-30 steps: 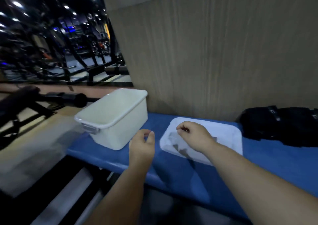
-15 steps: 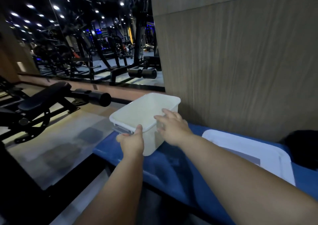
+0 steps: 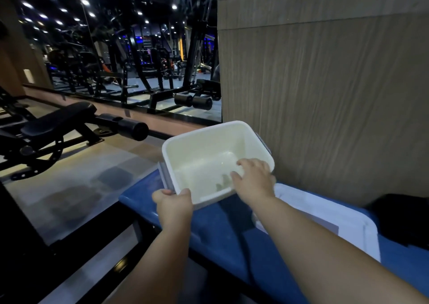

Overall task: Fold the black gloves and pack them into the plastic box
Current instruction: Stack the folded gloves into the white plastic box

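Note:
The white plastic box (image 3: 199, 148) is tilted toward me above the left end of the blue bench (image 3: 222, 231), its inside bare. My left hand (image 3: 174, 205) grips its near left corner, thumb over the rim. My right hand (image 3: 254, 180) holds the right rim, fingers curled over into the box. The box's white lid (image 3: 325, 220) lies flat on the bench to the right. A black bundle (image 3: 404, 217), probably the gloves, sits at the far right against the wall, cut by the frame edge.
A wood-grain wall panel (image 3: 325, 94) rises right behind the bench. To the left the floor drops away, with a black weight bench (image 3: 58, 122) and more gym machines in a mirror beyond.
Both hands left the lid, reached left to the box and took hold of it. The box is now lifted and tilted toward me, and my view swung left.

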Demonstrator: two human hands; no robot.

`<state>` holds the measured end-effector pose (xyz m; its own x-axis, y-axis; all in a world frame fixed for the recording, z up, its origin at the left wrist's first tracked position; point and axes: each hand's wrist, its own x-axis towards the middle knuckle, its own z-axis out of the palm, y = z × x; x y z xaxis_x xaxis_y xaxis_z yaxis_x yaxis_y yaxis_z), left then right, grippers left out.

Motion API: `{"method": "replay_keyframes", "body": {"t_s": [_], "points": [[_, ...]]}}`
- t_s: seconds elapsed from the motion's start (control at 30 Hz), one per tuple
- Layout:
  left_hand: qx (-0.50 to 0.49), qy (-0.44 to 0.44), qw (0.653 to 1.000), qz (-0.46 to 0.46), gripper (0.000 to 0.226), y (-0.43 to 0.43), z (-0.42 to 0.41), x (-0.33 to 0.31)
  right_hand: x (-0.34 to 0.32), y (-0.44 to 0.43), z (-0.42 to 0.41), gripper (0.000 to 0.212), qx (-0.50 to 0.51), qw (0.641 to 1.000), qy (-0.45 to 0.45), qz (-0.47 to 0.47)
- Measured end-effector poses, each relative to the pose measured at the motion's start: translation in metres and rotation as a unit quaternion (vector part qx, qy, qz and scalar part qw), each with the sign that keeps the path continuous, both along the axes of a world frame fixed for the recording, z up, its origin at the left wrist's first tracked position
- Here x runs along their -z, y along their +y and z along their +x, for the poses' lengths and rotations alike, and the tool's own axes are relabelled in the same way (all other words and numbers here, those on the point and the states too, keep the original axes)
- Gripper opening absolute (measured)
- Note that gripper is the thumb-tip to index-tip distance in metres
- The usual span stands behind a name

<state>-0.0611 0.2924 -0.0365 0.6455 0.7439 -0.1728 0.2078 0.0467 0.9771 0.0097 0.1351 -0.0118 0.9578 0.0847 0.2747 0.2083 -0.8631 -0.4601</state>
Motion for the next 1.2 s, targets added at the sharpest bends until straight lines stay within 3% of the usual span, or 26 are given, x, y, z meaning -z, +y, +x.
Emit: {"method": "replay_keyframes", "body": {"t_s": [0.1,0.17,0.3,0.6,0.77,0.9,1.07,1.2], "points": [[0.022,0.018,0.999,0.023,0.029,-0.002,-0.016,0.005,0.009,-0.038,-0.011,0.055,0.140,0.989,-0.044,0.028],[0.043,0.032,0.996,0.070,0.026,-0.005,-0.026,0.007,0.015,-0.064,-0.013,0.065,0.179,0.982,0.010,0.063],[0.076,0.069,0.980,0.168,0.016,-0.012,-0.044,0.008,0.022,-0.094,-0.020,0.058,0.080,0.976,0.143,0.145],[0.153,0.004,0.965,0.213,0.021,-0.044,-0.061,0.003,0.013,-0.142,-0.054,0.072,0.083,0.967,0.080,0.228],[0.209,-0.023,0.951,0.227,0.022,-0.083,-0.052,0.010,0.024,-0.189,-0.080,0.076,0.151,0.955,0.045,0.252],[0.245,-0.021,0.941,0.234,0.027,-0.113,-0.047,0.021,0.040,-0.221,-0.098,0.064,0.193,0.949,0.055,0.241],[0.260,-0.006,0.934,0.245,0.029,-0.131,-0.046,0.034,0.054,-0.243,-0.105,0.013,0.222,0.957,0.079,0.168],[0.280,0.013,0.923,0.264,0.030,-0.140,-0.047,0.044,0.057,-0.251,-0.105,0.019,0.212,0.955,0.140,0.153]]}}
